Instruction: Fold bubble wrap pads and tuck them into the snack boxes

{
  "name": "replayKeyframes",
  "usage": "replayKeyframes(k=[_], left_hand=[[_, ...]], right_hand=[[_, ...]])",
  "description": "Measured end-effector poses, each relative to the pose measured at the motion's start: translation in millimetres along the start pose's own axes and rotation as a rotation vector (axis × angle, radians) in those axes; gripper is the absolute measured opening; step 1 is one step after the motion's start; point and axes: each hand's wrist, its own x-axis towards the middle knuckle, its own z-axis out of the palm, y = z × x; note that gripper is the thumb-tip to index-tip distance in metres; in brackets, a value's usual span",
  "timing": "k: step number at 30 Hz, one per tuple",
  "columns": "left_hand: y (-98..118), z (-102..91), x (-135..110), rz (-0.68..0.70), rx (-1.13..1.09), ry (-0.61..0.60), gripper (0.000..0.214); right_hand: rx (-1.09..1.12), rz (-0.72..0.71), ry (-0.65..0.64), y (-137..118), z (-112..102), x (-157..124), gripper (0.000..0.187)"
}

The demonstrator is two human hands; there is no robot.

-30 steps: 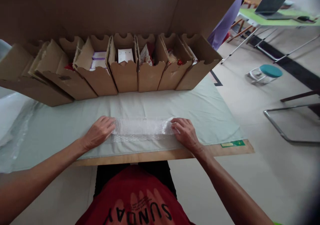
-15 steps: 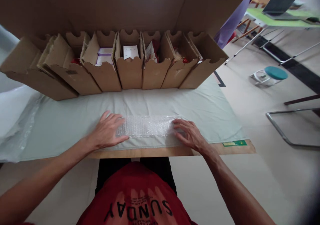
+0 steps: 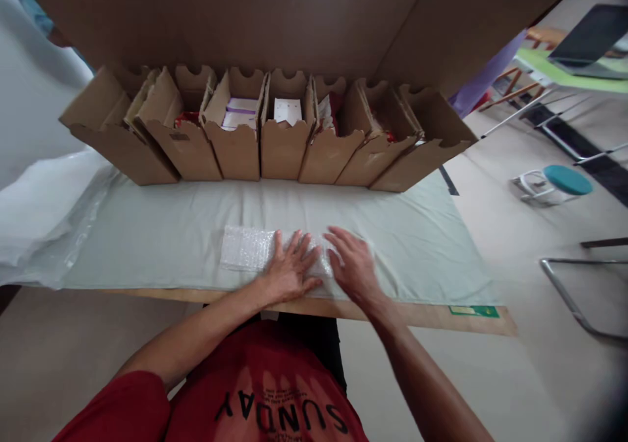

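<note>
Clear bubble wrap (image 3: 245, 249), flat strip, on pale cloth (image 3: 161, 233)

- The wooden table (image 3: 422, 318) is covered by a pale cloth (image 3: 161, 233).
- Cardboard boxes (image 3: 284, 157) are lined along the far side.
- Bubble wrap (image 3: 245, 249) is laid flat near the front edge.

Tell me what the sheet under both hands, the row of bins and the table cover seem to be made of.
The sheet looks like clear plastic bubble wrap: glossy, with a surface dotted with small bubbles. The bins look like plain brown cardboard, matte, with notches cut into the top edges. The table cover is pale green, matte and softly creased; probably cloth, though thin foam or paper is possible.
</note>
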Motion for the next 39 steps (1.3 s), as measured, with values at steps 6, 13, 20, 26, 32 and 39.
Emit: replayKeyframes(k=[6,13,20,26,32,39], left_hand=[[-20,-7.8,-18,0.041,-0.038,0.021,0.056],[-97,-19.8,-84,-0.114,-0.106,0.213,0.045],[-116,-62.0,-48,-0.221,0.105,0.107,0.039],[-106,-81.6,-49,-0.285,-0.002,-0.008,0.012],[-68,-67.2,-105,-0.600,-0.950,-0.049,0.039],[-13,-29.6,-140,-0.908,-1.712,0.190,0.061]], right_hand=[[-0.035,0.003,-0.215,-11,26,5,0.046],[-0.094,0.272,-0.080,62,-2,-45,0.044],[-0.168,0.412,-0.174,76,-21,-17,0.045],[-0.280,0.321,-0.371,59,-57,23,0.019],[-0.298,0.141,-0.323,25,-52,125,0.026],[-0.125,-0.172,-0.113,-33,0,145,0.047]])
